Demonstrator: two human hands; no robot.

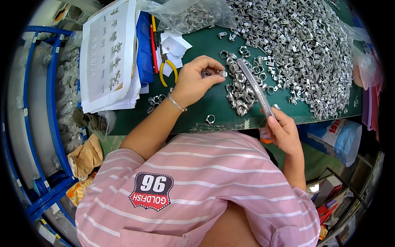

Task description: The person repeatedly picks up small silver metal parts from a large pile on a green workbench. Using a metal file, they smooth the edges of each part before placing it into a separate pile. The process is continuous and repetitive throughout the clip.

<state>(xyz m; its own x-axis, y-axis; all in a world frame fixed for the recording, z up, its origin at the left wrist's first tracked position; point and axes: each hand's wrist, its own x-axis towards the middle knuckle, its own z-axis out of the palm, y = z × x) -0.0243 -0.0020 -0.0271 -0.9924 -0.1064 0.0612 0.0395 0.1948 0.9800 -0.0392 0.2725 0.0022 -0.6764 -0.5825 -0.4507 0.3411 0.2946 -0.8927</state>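
Several small metal ring clamps are in my left hand, one between thumb and fingertips and others in the curled fingers. My right hand is closed round the near end of a long, narrow metal strip with ruler-like marks. That strip slants away to the far left, over a small pile of ring clamps on the green tabletop. One loose ring clamp lies near the table's front edge, and a few more clamps lie left of my left forearm.
A large heap of small metal parts covers the table's right side. Yellow-handled pliers, a red pen and a blue bin are at the left, beside papers. A clear bag holds rings. Blue shelving stands far left.
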